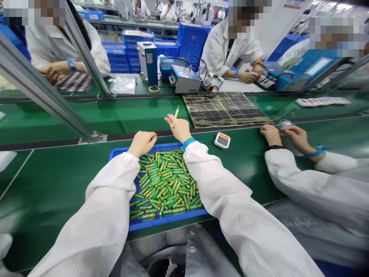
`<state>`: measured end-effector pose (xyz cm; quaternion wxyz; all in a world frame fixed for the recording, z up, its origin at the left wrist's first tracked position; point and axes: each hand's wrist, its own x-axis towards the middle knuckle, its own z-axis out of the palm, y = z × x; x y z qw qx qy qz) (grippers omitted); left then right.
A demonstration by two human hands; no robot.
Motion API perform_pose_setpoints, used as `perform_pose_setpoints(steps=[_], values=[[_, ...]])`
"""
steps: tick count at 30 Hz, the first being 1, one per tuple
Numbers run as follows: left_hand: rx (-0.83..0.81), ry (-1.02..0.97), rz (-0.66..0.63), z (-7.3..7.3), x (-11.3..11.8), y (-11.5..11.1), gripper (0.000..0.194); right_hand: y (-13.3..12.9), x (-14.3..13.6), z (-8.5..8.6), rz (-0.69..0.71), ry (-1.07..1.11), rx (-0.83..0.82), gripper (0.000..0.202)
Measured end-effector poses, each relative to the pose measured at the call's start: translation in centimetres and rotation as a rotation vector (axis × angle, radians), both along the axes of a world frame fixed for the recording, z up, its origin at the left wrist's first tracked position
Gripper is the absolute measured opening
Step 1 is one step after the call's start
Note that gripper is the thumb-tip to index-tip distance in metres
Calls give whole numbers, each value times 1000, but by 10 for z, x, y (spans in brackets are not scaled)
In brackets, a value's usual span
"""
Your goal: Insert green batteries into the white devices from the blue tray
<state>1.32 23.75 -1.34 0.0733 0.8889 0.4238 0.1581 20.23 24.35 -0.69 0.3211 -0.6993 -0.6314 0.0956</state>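
A blue tray (pixel 161 223) lies on the green bench in front of me, full of small green-and-gold cylinders (pixel 170 181) that look like batteries. My left hand (pixel 142 143) is over the tray's back left edge, its fingers curled together; anything inside them is hidden. Just beyond the back edge, my right hand (pixel 179 127) is closed on a thin yellow pencil-like stick (pixel 176 112), which points up and away. A blue band (pixel 188 143) circles my right wrist.
Right of the tray stands a small white timer (pixel 222 140). A dark scratched board (pixel 226 109) lies beyond it across the green belt. A co-worker's hands (pixel 296 137) are at my right. A metal post (pixel 83 123) rises at the left.
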Motion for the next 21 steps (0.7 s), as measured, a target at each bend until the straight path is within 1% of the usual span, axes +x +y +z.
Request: perform_pose_setpoints(steps=[1, 2, 3, 5, 6, 8, 9, 12, 14, 16, 17, 19, 21], values=[[0, 6, 3, 0, -1, 1, 37, -4, 9, 6, -43, -145, -50, 38], [1, 12, 5, 0, -2, 2, 38, -9, 21, 11, -96, -233, -103, 36], [2, 17, 7, 1, -3, 3, 38, -16, 33, 14, -157, -271, -148, 33], [6, 30, 5, 1, -3, 3, 38, -35, 63, 16, -286, -258, -209, 20], [8, 36, 3, 1, -2, 3, 38, -47, 79, 13, -373, -242, -217, 14], [11, 47, -4, 1, -1, 2, 39, -73, 108, 1, -534, -194, -169, 7], [13, 51, -9, 1, -1, 2, 39, -85, 121, -7, -587, -138, -135, 10], [22, 53, -25, 0, -1, 2, 38, -114, 147, -29, -585, -76, -116, 22], [31, 48, -37, -1, -1, 2, 38, -123, 153, -34, -543, -58, -88, 26], [48, 36, -56, -1, 0, 1, 39, -123, 149, -27, -514, -44, -53, 28], [61, 25, -66, 0, 0, -1, 39, -120, 144, -19, -502, -35, -31, 28], [95, 0, -82, 3, 3, -7, 40, -111, 124, 3, -446, 6, 44, 30], [151, -58, -94, 7, 7, -16, 49, -99, 92, 28, -316, 91, 148, 32]])
